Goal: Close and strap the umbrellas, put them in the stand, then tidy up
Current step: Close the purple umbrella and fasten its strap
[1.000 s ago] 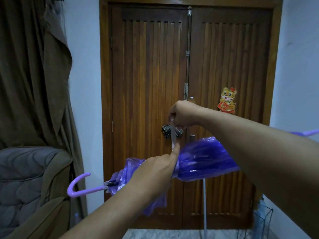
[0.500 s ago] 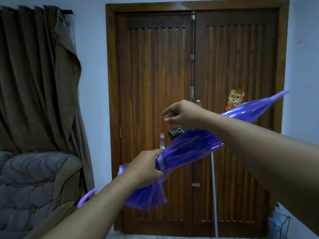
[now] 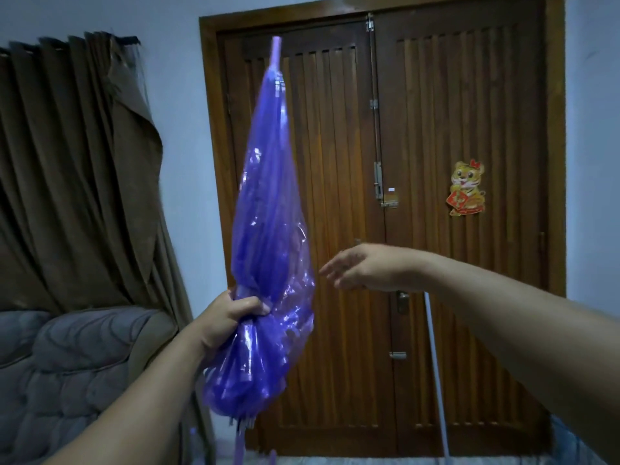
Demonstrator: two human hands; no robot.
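The wooden double door (image 3: 385, 229) filled the wall ahead of me, with a brown curtain (image 3: 77, 176) hanging well to its left and a grey sofa (image 3: 67, 370) below that curtain. In front of the door's left leaf I held the purple umbrella (image 3: 268, 229) upright, closed, tip pointing up and canopy bunched loosely. My left hand (image 3: 228, 320) gripped it, fingers curled round the folds low on the canopy. My right hand (image 3: 365, 266) hovered just right of the umbrella before the door, fingers straight and spread, holding nothing. A tiger sticker (image 3: 466, 187) sat on the door's right leaf
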